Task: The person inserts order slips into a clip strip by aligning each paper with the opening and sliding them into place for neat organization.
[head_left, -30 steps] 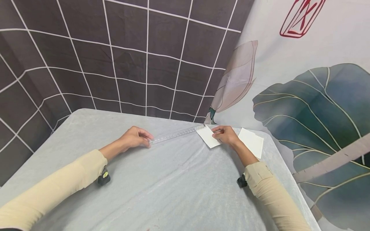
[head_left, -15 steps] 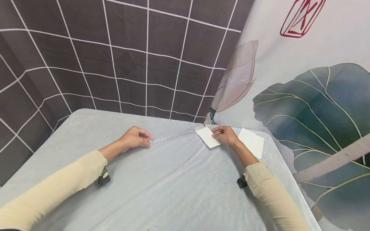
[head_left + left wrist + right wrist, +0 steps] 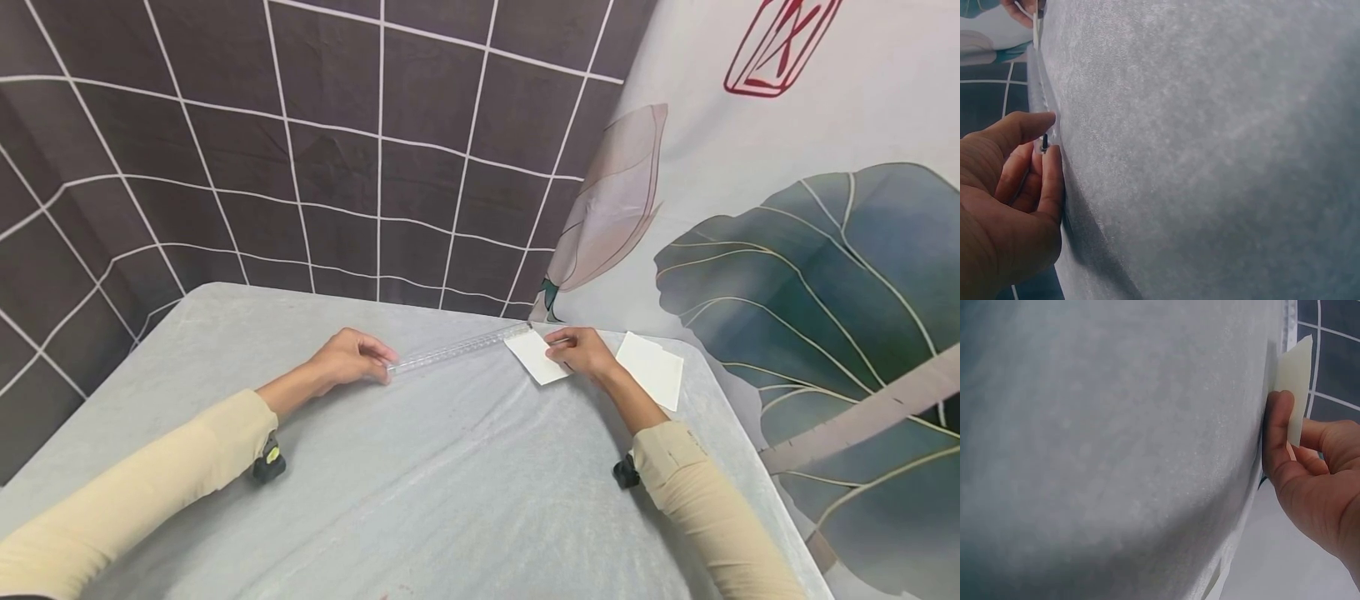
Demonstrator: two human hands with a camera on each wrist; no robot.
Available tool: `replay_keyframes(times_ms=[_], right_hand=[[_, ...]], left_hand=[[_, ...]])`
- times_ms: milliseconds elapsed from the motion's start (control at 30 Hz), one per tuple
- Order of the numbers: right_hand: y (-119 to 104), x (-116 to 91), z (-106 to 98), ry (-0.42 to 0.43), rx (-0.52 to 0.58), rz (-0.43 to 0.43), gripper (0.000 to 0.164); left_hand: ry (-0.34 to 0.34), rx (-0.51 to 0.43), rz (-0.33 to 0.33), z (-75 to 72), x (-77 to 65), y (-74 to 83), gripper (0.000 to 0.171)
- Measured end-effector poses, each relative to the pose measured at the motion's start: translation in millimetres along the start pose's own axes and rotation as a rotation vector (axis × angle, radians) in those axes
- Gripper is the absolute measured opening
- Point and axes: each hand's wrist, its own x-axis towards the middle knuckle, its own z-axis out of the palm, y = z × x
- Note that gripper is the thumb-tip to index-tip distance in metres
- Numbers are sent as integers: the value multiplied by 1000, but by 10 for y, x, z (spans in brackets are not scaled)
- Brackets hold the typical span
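My left hand [image 3: 347,360] pinches the near end of a long clear plastic strip [image 3: 456,347], which looks like a ruler, between thumb and fingers. In the left wrist view a small dark piece [image 3: 1045,142] shows at that end. The strip slants away to the right across the far part of the table. My right hand [image 3: 587,354] pinches a white sheet of paper [image 3: 534,357] by its right side. In the right wrist view the paper [image 3: 1295,375] stands tilted between thumb and fingers. The paper's far corner meets or overlaps the strip's far end; contact is unclear.
More white paper sheets [image 3: 652,371] lie overlapping to the right of my right hand, near the table's right edge. A grey cloth covers the table [image 3: 450,483]. A dark gridded curtain [image 3: 330,167] hangs behind, with a leaf-printed one [image 3: 817,300] at right.
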Motion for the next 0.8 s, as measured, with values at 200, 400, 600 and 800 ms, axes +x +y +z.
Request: replay_keyframes(times_ms=[200, 400, 600, 800], right_hand=[[-22, -11, 14, -4, -2, 14, 37], [-20, -3, 27, -5, 10, 1, 37], [-29, -5, 37, -6, 17, -3, 37], [-29, 0, 53, -6, 13, -3, 37]], left_hand=[[2, -6, 2, 0, 1, -10, 42], [6, 1, 6, -1, -4, -2, 42], [8, 12, 6, 1, -7, 2, 41], [7, 6, 7, -1, -4, -11, 41]])
